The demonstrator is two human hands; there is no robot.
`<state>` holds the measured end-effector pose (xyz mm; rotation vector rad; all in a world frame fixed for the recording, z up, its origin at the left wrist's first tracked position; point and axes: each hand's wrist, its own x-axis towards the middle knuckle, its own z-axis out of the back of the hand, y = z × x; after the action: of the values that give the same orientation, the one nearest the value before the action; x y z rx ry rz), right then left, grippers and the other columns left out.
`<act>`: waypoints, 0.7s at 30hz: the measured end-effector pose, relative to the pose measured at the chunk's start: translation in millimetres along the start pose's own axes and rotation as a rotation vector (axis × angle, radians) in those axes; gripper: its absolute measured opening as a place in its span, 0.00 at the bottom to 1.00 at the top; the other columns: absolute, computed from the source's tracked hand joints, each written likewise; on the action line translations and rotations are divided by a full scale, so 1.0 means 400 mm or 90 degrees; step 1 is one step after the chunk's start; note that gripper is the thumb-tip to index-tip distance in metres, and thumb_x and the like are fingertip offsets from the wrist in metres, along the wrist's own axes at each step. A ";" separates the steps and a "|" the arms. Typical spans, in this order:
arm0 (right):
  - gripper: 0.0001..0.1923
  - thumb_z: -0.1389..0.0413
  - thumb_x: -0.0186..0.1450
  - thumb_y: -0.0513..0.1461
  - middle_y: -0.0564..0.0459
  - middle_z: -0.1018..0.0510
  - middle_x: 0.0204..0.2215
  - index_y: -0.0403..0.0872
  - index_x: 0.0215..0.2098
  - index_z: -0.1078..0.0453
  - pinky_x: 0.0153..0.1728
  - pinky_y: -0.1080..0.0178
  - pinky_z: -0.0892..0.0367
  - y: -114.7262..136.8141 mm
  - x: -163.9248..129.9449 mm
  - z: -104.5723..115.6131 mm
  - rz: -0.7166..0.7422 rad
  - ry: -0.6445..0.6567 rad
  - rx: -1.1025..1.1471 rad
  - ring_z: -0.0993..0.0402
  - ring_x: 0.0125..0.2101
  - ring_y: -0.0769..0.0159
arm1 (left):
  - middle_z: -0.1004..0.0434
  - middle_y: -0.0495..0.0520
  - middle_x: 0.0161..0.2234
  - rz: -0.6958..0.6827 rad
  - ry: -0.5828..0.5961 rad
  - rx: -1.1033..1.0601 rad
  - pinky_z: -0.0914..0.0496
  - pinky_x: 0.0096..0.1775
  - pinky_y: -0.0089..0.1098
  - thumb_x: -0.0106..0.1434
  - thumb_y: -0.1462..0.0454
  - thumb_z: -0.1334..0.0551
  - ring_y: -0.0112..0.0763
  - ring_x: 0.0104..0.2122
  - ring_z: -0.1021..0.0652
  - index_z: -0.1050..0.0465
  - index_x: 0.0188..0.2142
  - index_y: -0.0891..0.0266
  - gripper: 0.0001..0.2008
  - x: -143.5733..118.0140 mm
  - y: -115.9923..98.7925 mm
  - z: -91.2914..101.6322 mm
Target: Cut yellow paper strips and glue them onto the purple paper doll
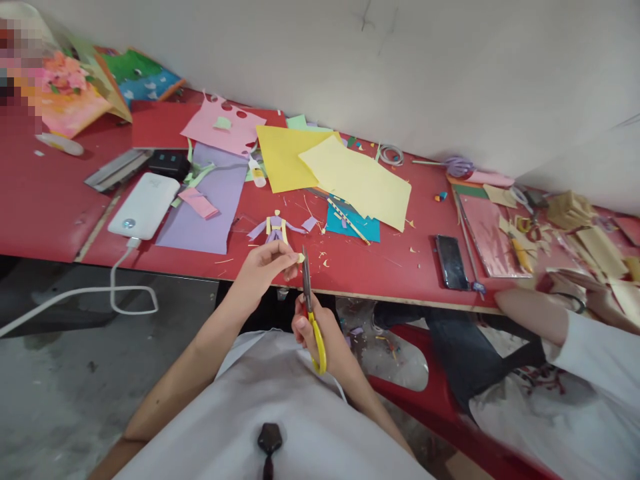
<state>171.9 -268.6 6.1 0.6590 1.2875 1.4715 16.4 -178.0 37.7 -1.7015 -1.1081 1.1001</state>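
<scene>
Between the thumb and fingers of my left hand [267,267] is a small pale yellow piece of paper [301,258]. My right hand [323,330] grips a pair of scissors with yellow handles [319,343]. The scissor blades [306,270] point away from me, their tips right beside the paper piece. Just beyond my left hand, a paper figure [276,227] in purple and cream lies on the red table [360,270]. My left fingers hide its lower part. A scrap of purple paper [309,223] lies to its right.
Yellow sheets [360,180], a purple sheet [205,227], a glue bottle [257,171] and a striped pencil [350,222] lie farther back. A white power bank [145,205] with a cable is at left. A phone [451,262] lies at right, near another person's arm [535,317].
</scene>
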 end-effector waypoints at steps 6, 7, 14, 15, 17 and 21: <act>0.24 0.55 0.67 0.60 0.59 0.32 0.19 0.49 0.42 0.41 0.23 0.68 0.38 -0.015 0.005 -0.009 -0.008 -0.009 -0.040 0.36 0.18 0.70 | 0.29 0.46 0.19 -0.021 -0.019 0.003 0.34 0.30 0.30 0.56 0.60 0.34 0.25 0.21 0.30 0.32 0.24 0.62 0.11 -0.001 -0.002 0.003; 0.24 0.55 0.67 0.60 0.59 0.32 0.19 0.49 0.42 0.41 0.23 0.67 0.38 -0.014 0.006 -0.010 -0.011 -0.006 -0.047 0.35 0.19 0.70 | 0.29 0.46 0.19 -0.026 -0.023 0.003 0.35 0.30 0.30 0.57 0.60 0.34 0.25 0.21 0.30 0.32 0.24 0.62 0.11 -0.001 -0.001 0.005; 0.23 0.55 0.68 0.58 0.56 0.28 0.21 0.48 0.42 0.40 0.23 0.67 0.37 -0.007 0.007 -0.009 -0.026 -0.007 -0.091 0.32 0.20 0.67 | 0.28 0.47 0.19 -0.044 -0.064 0.031 0.35 0.30 0.31 0.58 0.61 0.35 0.26 0.22 0.30 0.32 0.23 0.61 0.11 -0.006 -0.004 0.005; 0.23 0.54 0.68 0.58 0.56 0.28 0.21 0.48 0.42 0.39 0.23 0.67 0.37 -0.008 0.006 -0.009 -0.028 -0.007 -0.096 0.31 0.20 0.67 | 0.28 0.47 0.19 -0.047 -0.067 0.032 0.35 0.30 0.31 0.58 0.61 0.35 0.26 0.22 0.30 0.32 0.23 0.61 0.11 -0.007 -0.004 0.003; 0.23 0.54 0.68 0.58 0.56 0.28 0.20 0.48 0.42 0.39 0.23 0.67 0.38 -0.009 0.004 -0.008 -0.031 -0.009 -0.101 0.31 0.19 0.67 | 0.28 0.47 0.19 -0.054 -0.071 0.033 0.35 0.30 0.31 0.58 0.61 0.35 0.26 0.22 0.31 0.32 0.23 0.61 0.11 -0.008 -0.003 0.000; 0.22 0.55 0.68 0.58 0.56 0.28 0.20 0.49 0.41 0.40 0.24 0.67 0.38 -0.011 -0.002 -0.007 -0.036 -0.009 -0.104 0.31 0.20 0.67 | 0.28 0.47 0.20 -0.058 -0.079 0.056 0.35 0.30 0.31 0.58 0.60 0.35 0.26 0.22 0.31 0.32 0.24 0.61 0.11 -0.008 0.003 -0.001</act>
<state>171.1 -270.7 1.4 0.5203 1.1514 1.5040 16.3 -181.5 37.7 -1.5172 -1.1850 1.1916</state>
